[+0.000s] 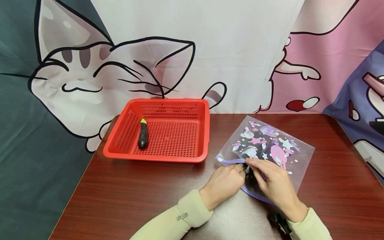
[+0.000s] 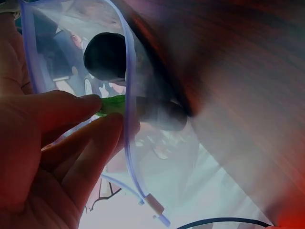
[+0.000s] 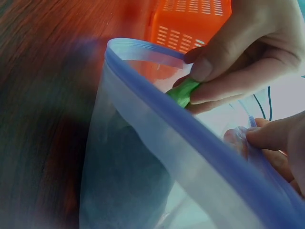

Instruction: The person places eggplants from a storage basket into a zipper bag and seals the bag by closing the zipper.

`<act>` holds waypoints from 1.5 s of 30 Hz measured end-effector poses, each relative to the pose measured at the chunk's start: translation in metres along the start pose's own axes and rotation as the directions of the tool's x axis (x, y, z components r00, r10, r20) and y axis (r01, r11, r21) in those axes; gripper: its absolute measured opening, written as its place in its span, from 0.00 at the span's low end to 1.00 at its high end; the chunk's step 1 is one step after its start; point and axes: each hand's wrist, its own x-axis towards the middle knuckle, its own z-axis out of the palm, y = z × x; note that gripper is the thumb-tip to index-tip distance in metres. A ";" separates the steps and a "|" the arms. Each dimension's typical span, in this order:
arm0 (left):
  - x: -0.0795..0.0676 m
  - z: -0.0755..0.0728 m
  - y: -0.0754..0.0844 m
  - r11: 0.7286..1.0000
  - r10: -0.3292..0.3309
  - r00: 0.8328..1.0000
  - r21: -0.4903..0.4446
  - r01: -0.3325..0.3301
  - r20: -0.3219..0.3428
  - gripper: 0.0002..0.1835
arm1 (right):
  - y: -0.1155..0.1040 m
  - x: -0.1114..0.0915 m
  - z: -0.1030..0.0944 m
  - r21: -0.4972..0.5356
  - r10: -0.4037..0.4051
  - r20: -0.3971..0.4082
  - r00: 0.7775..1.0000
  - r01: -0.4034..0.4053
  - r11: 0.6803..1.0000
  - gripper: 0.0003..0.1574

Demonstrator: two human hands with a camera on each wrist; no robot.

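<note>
Eggplant [image 2: 114, 104], pinched by the left hand [image 1: 223, 185], appears mid-insertion into the bag [image 1: 301, 163], whose rim the right hand [image 1: 275, 181] pinches; next move likely calls for release.

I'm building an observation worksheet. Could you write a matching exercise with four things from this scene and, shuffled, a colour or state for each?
Column one:
1. Left hand
2. Basket
3. Right hand
4. Zip bag

Column two:
A. Holds the edge of a plastic pouch
B. Clear, purple-edged
C. Pinches a green vegetable tip
D. Red, full of small holes

Right pairs: 1-C, 2-D, 3-A, 4-B
</note>
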 end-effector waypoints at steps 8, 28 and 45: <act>0.006 0.007 0.002 0.998 -0.003 0.999 0.060 0.001 0.039 0.10 | 0.000 0.000 0.001 0.002 -0.013 -0.013 1.000 0.013 1.000 0.31; 0.008 0.014 0.007 0.996 -0.020 0.998 0.085 0.015 0.061 0.09 | 0.001 -0.003 0.002 0.001 0.006 0.005 1.000 -0.006 1.000 0.30; -0.005 -0.009 0.004 1.000 0.020 0.998 0.013 -0.021 0.057 0.10 | 0.001 -0.002 0.002 0.016 -0.009 -0.009 1.000 0.009 1.000 0.24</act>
